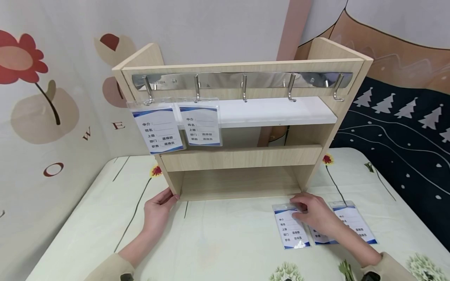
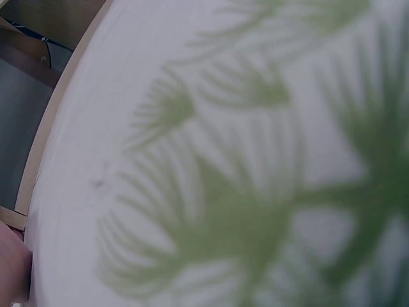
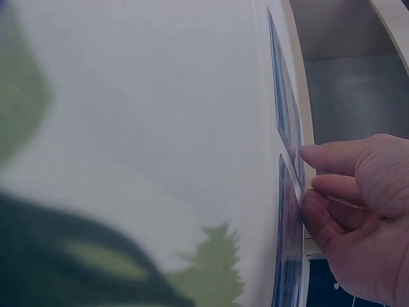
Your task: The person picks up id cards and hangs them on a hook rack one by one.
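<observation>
Tabletop (image 1: 225, 242): lying under a pale cloth printed with flowers and green sprigs, and carrying everything listed below.

Wooden rack (image 1: 242, 128): standing upright at the far middle of the tabletop, open-fronted, with a white shelf (image 1: 277, 111) sitting across its upper part.

Hook rail (image 1: 242, 81): running along the rack's top board, a shiny metal strip showing five hooks.

Hanging badge holders: two clear sleeves with blue-and-white cards, the first (image 1: 159, 128) hanging from the leftmost hook, the second (image 1: 201, 125) hanging from the next hook, their edges just beside each other.

Loose badge holders: lying flat on the tabletop in front of the rack's right foot. The nearer one (image 1: 291, 228) is lying leftmost; another (image 1: 353, 224) is lying to its right, a further card partly hiding under the hand between them.

Left hand (image 1: 157, 212): resting with relaxed, straight fingers against the rack's lower left corner, gripping nothing.

Right hand (image 1: 314, 214): bending its fingers (image 3: 332, 157) down onto the top edge of the nearer loose badge holder, pinching at it.
</observation>
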Available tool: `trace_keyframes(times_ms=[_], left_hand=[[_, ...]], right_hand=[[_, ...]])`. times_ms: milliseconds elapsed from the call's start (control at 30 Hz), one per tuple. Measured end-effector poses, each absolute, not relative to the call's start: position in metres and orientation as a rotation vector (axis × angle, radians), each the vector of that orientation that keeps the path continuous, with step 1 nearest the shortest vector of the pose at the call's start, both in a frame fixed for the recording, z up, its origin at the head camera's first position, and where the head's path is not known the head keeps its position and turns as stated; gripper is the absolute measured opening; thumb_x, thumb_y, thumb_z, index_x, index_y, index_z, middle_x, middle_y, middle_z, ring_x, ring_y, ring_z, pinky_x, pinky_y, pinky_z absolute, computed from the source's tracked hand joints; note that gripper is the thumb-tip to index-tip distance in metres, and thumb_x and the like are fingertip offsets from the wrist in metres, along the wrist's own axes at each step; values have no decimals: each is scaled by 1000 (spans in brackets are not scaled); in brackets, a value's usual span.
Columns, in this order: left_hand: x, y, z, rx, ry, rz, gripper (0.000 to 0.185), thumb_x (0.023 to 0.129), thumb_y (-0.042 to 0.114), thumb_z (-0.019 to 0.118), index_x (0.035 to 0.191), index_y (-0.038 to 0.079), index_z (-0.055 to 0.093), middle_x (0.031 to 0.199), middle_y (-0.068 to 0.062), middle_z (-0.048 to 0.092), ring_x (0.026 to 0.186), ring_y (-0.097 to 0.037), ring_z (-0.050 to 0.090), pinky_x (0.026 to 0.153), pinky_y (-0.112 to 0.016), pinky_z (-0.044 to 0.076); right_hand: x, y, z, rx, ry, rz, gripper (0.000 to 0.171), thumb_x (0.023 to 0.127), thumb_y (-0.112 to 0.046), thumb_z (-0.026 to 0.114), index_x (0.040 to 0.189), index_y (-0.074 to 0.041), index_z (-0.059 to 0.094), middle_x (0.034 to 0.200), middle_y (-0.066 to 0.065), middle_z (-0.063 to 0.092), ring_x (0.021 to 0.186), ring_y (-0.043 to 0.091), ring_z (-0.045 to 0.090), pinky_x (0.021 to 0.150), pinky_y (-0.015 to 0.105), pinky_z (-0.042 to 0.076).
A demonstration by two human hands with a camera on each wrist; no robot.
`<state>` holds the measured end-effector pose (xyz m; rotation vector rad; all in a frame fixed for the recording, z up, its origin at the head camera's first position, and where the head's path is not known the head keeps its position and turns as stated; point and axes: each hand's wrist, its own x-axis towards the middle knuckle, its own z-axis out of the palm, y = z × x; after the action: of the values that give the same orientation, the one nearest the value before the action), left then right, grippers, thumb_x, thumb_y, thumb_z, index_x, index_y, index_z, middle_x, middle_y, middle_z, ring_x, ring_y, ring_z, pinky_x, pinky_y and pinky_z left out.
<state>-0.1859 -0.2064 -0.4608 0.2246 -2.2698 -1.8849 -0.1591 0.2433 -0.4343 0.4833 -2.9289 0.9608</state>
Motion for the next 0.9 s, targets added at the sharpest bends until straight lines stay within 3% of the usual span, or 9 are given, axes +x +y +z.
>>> trace_keyframes(times_ms=[367,900], left_hand=[[-185,-206,-461,232,-2255,-1881,41,97,-2,68,137,-4,61,133,-24,62,93,11,64,83,-12,54],[-184,-205,-460,208,-2248,-1872,40,97,-3,68,136,-4,62,133,-24,62,94,11,64,83,-13,54]], right_hand=[[-165,244,-433,484,-2960,1029,42,82,-4,85,121,3,71,102,-1,67,88,15,56,73,28,52],[-168,236,-427,353,-3024,1042,34,82,5,80,115,5,71,101,4,69,88,18,59,74,33,54]])
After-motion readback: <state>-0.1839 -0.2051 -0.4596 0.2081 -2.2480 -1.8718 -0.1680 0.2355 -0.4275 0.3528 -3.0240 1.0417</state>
